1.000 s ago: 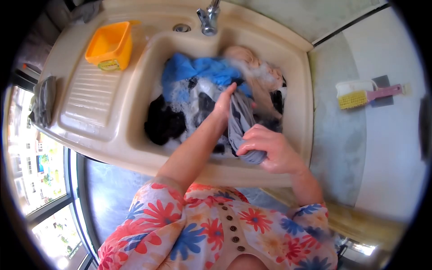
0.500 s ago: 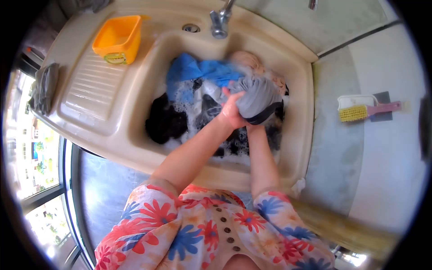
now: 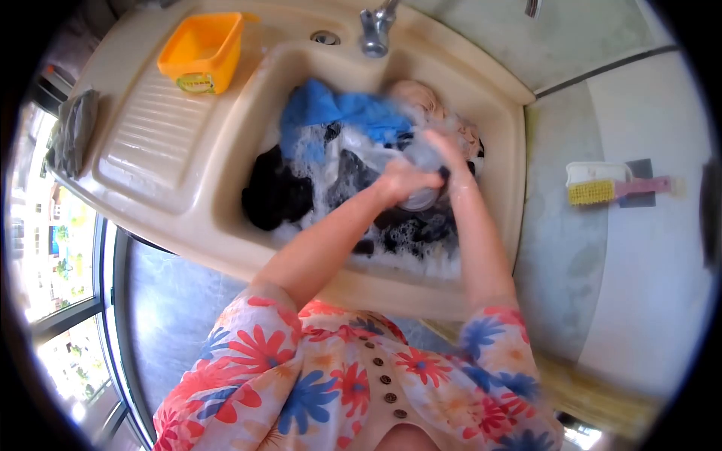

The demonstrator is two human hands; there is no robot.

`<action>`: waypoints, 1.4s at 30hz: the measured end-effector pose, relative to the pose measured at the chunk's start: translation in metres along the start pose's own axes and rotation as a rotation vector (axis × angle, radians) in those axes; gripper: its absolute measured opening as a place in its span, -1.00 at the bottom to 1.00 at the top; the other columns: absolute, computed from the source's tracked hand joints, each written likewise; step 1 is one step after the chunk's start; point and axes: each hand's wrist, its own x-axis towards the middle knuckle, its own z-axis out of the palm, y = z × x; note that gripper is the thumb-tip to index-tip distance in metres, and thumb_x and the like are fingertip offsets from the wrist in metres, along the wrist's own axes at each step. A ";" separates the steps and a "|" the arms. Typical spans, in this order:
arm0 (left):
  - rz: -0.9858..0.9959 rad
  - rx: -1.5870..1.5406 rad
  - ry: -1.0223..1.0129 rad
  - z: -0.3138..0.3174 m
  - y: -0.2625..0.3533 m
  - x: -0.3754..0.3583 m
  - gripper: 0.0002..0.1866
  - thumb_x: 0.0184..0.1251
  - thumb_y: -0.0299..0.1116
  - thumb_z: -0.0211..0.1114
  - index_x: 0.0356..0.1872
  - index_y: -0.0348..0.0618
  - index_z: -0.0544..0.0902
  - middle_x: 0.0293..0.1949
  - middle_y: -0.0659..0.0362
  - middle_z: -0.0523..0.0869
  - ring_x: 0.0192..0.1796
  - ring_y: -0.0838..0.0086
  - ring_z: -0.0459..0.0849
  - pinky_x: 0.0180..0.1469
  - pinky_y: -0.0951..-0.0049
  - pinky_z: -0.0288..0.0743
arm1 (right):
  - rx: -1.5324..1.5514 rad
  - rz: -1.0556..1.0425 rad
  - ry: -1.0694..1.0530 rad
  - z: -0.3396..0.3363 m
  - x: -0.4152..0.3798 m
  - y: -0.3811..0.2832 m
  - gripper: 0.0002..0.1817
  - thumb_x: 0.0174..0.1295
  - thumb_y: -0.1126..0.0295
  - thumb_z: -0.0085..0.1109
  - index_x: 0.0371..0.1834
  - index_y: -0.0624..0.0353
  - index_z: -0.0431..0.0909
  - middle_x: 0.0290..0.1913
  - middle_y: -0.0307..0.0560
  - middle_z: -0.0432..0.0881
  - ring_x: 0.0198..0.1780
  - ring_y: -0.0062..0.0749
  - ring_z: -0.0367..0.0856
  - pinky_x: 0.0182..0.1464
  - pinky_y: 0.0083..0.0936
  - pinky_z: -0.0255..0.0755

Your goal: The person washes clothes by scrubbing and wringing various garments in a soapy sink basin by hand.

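Note:
Over the right part of the sink (image 3: pixel 226 199), my left hand (image 3: pixel 406 183) is closed on a grey cloth (image 3: pixel 423 197) with a dark edge. My right hand (image 3: pixel 449 150), blurred by motion, is at the cloth's other side; its fingers are smeared. The cloth hangs low at the soapy water. Around it in the basin lie a blue cloth (image 3: pixel 338 107), a black cloth (image 3: pixel 274 192), a white cloth (image 3: pixel 361 146) and a beige cloth (image 3: pixel 416 99), all partly in suds.
A yellow tub (image 3: pixel 203 52) stands on the ribbed drainboard (image 3: pixel 150 143) at the left. A grey rag (image 3: pixel 75 134) hangs over the left edge. The faucet (image 3: pixel 374 34) is behind the basin. A yellow-bristled brush (image 3: pixel 602 191) lies at the right.
The grey cloth has gone from a wide bundle held up to a smaller, lower one. My right hand has come out from beneath it to its upper right side.

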 end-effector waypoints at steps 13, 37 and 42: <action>-0.160 0.982 -0.214 0.000 0.000 -0.013 -0.47 -0.46 -0.08 0.39 -0.35 -0.19 0.63 -0.29 0.02 0.65 -0.21 0.25 0.62 -0.16 0.38 0.47 | 0.446 0.206 -0.185 0.002 -0.092 0.024 -0.44 -0.07 0.39 0.10 0.09 0.27 0.32 -0.03 -0.13 0.40 -0.05 -0.44 0.39 -0.04 -0.54 0.32; -0.372 -0.252 -0.168 0.007 0.015 -0.019 -0.23 -0.02 0.20 0.23 0.11 -0.18 0.35 -0.07 -0.01 0.53 -0.12 0.23 0.56 -0.24 0.07 0.48 | 0.365 -0.262 0.498 -0.005 -0.106 -0.003 -0.73 0.02 0.45 0.27 -0.22 0.28 0.47 -0.29 -0.13 0.54 -0.29 -0.52 0.51 -0.22 -0.57 0.40; 0.068 -0.471 0.261 0.028 0.010 -0.019 -0.48 -0.09 -0.26 0.35 -0.04 -0.19 0.48 -0.12 0.05 0.59 -0.11 0.23 0.57 -0.10 0.24 0.47 | 0.807 -0.085 0.363 0.010 -0.106 0.034 -0.63 0.11 0.20 0.16 -0.07 0.12 0.44 -0.13 -0.19 0.54 -0.10 -0.39 0.51 -0.03 -0.34 0.41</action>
